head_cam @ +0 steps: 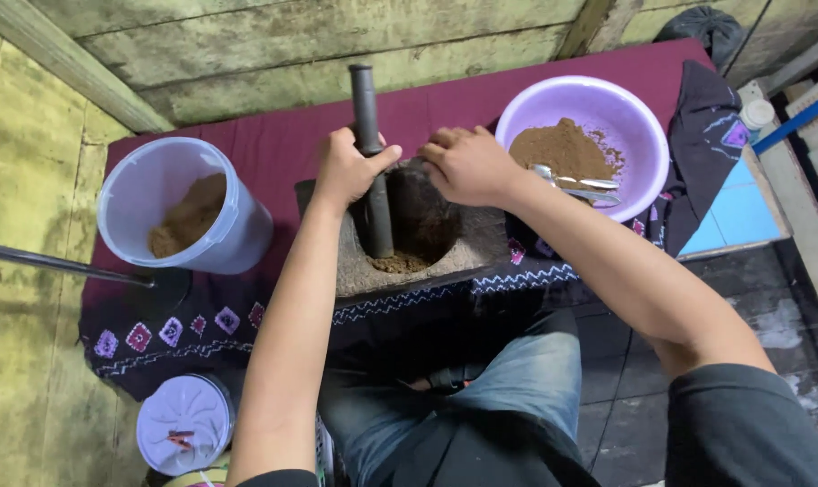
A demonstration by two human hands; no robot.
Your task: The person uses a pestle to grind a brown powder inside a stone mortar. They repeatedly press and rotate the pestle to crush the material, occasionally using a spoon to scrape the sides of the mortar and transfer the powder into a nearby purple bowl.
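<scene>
Stone mortar (409, 243) sits at centre on the maroon cloth (274, 149); my left hand (346, 167) is wrapped tight around the dark pestle (370, 153), my right hand (467, 164) curls on the rim at 1 o'clock. A glancing stroke could, I judge, catch those fingers or scatter brown powder (398, 263).

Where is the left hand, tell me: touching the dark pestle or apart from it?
Touching. The head view shows the left hand wrapped around the pestle, whose lower end stands in the stone mortar.

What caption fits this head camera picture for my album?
Left hand grips a dark pestle in a stone mortar; right hand rests on its rim.
</scene>
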